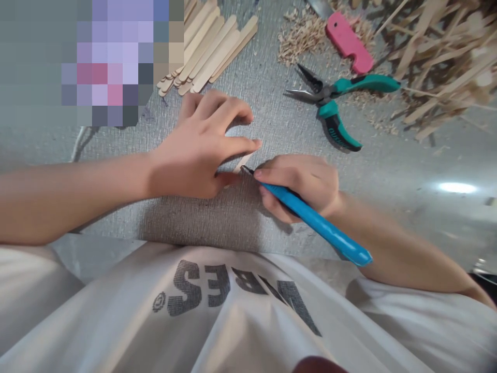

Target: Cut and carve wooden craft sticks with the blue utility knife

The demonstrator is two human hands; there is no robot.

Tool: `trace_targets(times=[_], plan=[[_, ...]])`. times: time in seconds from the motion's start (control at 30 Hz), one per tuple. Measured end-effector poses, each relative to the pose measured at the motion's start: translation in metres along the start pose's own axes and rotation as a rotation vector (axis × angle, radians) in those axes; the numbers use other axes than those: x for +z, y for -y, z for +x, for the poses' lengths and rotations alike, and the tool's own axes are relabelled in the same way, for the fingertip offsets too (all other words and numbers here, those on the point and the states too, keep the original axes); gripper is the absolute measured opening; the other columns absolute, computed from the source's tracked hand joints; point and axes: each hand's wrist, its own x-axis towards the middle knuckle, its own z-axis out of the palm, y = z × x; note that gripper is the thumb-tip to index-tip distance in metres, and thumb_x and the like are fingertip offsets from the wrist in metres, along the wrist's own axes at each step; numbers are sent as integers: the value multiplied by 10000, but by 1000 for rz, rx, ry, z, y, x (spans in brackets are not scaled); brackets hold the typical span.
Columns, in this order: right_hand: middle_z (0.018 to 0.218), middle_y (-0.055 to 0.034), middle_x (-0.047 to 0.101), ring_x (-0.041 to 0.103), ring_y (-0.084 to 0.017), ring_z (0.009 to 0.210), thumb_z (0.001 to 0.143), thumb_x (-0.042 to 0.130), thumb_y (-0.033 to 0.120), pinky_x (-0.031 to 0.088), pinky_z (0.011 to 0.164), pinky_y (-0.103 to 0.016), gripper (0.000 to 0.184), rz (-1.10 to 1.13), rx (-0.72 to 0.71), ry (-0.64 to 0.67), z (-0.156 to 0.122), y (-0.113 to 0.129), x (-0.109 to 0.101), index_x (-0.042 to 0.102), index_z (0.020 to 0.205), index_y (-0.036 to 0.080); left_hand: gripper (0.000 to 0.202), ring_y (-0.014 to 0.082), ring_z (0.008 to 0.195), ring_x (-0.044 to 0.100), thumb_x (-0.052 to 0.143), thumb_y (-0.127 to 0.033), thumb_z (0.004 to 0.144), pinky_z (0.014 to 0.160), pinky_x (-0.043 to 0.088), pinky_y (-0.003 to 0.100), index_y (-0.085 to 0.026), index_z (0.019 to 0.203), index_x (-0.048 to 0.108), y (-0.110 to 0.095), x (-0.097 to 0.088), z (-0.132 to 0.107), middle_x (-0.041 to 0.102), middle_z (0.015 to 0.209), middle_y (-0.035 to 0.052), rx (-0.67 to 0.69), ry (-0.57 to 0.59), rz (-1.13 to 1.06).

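Observation:
My left hand (207, 145) lies over the grey textured surface, holding a short piece of wooden stick (244, 161) between thumb and index finger. Its other fingers are bent and spread apart. My right hand (301, 186) grips a slim blue-handled craft knife (318, 220) like a pen. The knife's dark pointed tip touches or hovers just over the wood piece; I cannot tell which. Part of the wood is hidden under my left fingers.
Several flat wooden craft sticks (217, 46) lie beyond my left hand. Green-handled needle-nose pliers (330, 96) rest open, beside a pink-handled folding knife (349, 41) on wood shavings (305, 39). A heap of split wood strips (446, 62) fills the far right. The upper left is blurred out.

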Motion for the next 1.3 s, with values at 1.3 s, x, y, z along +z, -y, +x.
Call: trace_targets(times=[1.3], plan=[[909,-7,839,797,-185,738,1112,693,217,647,691,-318,164,-167,-68,-45,-2,6,3,683,1275,231,677,489,1580,554,876,-428,977,1312,424,722,-252,1599,679,7,4,-2,651,1715,185,33,-27,50]])
